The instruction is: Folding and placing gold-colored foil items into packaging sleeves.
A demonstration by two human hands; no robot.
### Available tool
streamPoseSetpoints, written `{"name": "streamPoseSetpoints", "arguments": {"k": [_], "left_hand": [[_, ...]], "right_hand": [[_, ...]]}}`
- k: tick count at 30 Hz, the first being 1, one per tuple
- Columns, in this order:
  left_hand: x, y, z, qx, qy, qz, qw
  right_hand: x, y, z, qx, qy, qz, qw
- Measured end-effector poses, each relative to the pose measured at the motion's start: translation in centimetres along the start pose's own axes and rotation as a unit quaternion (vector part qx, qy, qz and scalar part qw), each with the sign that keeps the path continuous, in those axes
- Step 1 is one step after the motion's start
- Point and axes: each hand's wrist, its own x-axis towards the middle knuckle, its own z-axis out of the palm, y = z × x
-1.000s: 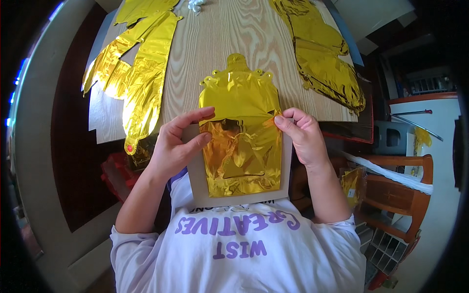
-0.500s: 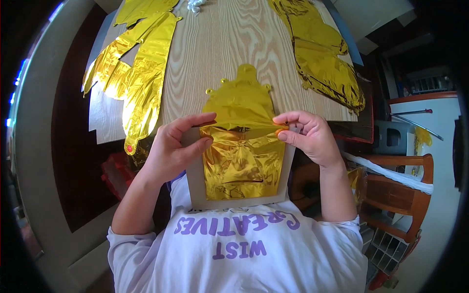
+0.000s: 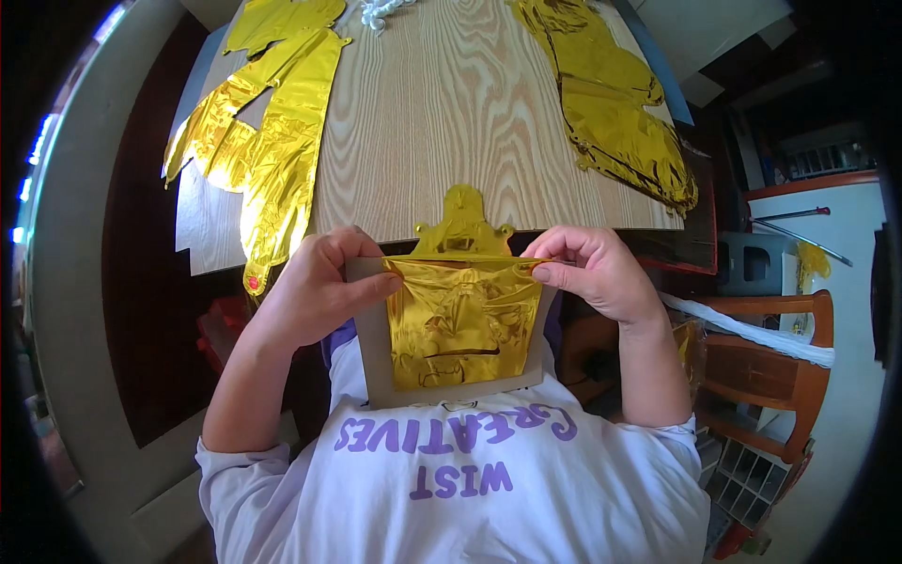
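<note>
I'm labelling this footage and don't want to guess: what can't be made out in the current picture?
All in the head view:
Flat grey board: its middle is covered by the shiny, creased gold foil sheet.
Left hand: some fingertips are hidden behind the board or foil.
Small glossy white clump: too small to identify, cut off by the top edge.
Flat gold foil at the left: upper end cut off by the top edge.

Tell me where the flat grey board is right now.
In the head view, the flat grey board is just below centre, behind the shiny gold foil piece, between the left hand and right hand, its lower edge at the white shirt.
</note>
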Motion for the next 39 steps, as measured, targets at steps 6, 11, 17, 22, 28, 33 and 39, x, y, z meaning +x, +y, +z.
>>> {"name": "streamPoseSetpoints", "arguments": {"k": [6,11,17,22,28,33,39], "left_hand": [[0.1,2.7,-1.5,-0.049,-0.056,-0.022,0.997],[1.6,7.8,-4.8,-0.073,-0.053,-0.037,0.995],[12.5,1.9,-5.9,-0.053,-0.028,-0.124,0.991],[14.9,3.2,-3.6,0.432,0.091,-0.012,0.897],[14.2,1.8,2.6,0.43,0.154,0.305,0.836],[15.2,-1.4,4.8,0.414,0.103,0.324,0.844],[15.8,-1.7,5.1,0.446,0.104,0.311,0.832]], "right_hand": [[-0.7,-3.9,-0.4,-0.076,-0.013,0.011,0.997],[0.9,-10.3,-2.4,-0.116,-0.017,-0.027,0.993],[12.5,-4.7,-7.8,-0.124,-0.022,0.142,0.982],[17.5,-3.2,-10.0,-0.252,-0.018,0.161,0.954],[18.2,-3.7,-8.8,-0.297,-0.021,0.139,0.945],[17.0,-4.0,-8.6,-0.274,-0.001,0.14,0.952],[13.6,-3.9,-7.6,-0.537,0.19,-0.035,0.821]]}}
